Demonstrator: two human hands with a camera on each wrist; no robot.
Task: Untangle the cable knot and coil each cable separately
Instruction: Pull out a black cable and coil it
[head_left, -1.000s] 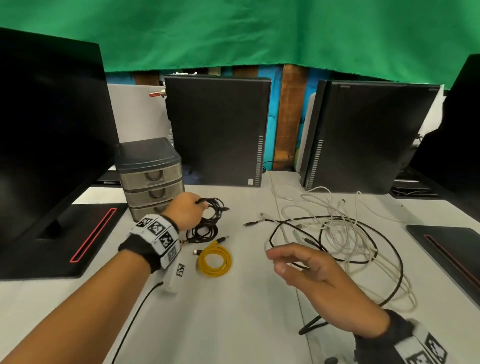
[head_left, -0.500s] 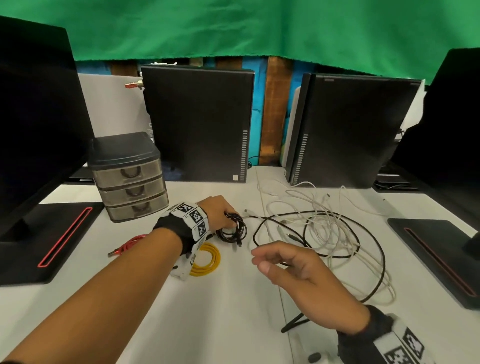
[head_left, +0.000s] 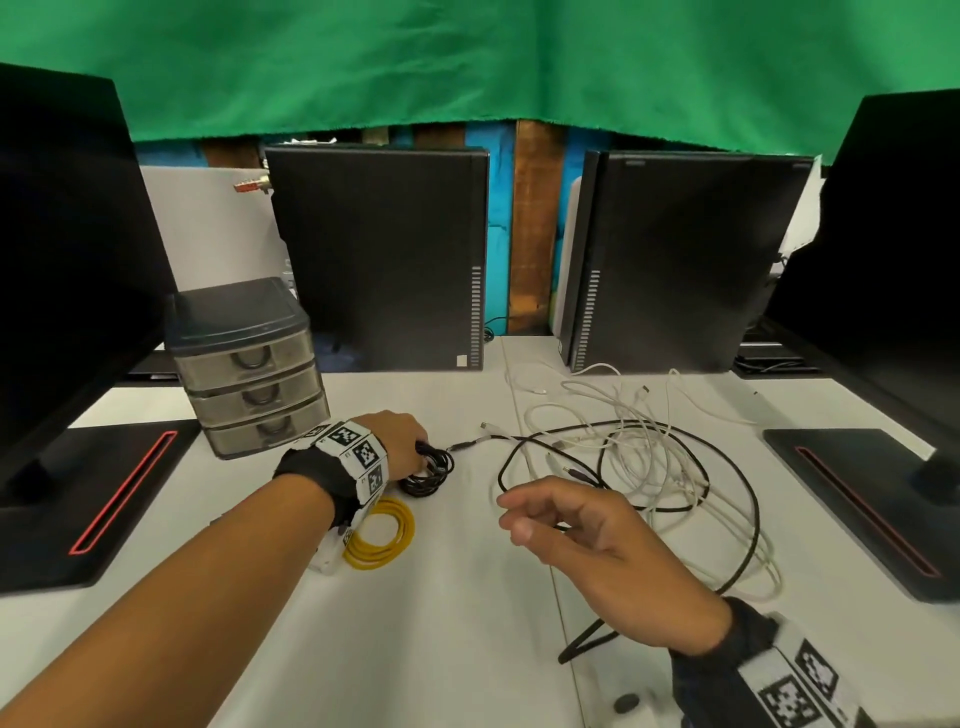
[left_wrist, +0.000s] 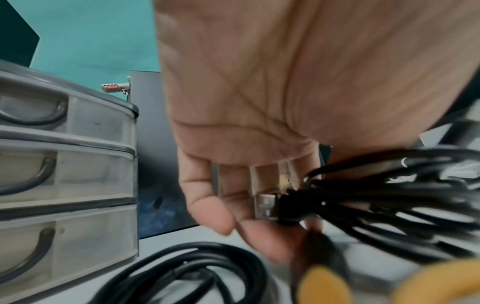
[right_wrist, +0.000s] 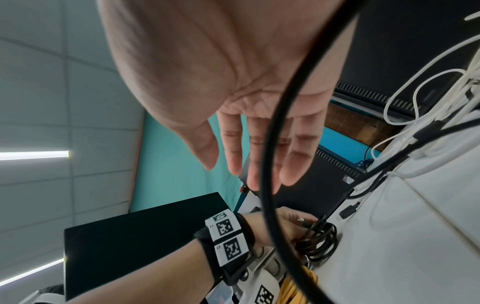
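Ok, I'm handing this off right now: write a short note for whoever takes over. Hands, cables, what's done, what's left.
Left hand: grips the coiled black cable bundle at the white table, beside the grey three-drawer plastic organiser.
Right hand: open and empty, raised over the near edge of the tangle; a loop of the long loose black cable passes by its fingers, ungripped.
Done: black bundle coiled; yellow cable coil lies near the left wrist.
Left: the long black cable and the white cables are tangled on the right; separate and coil each.
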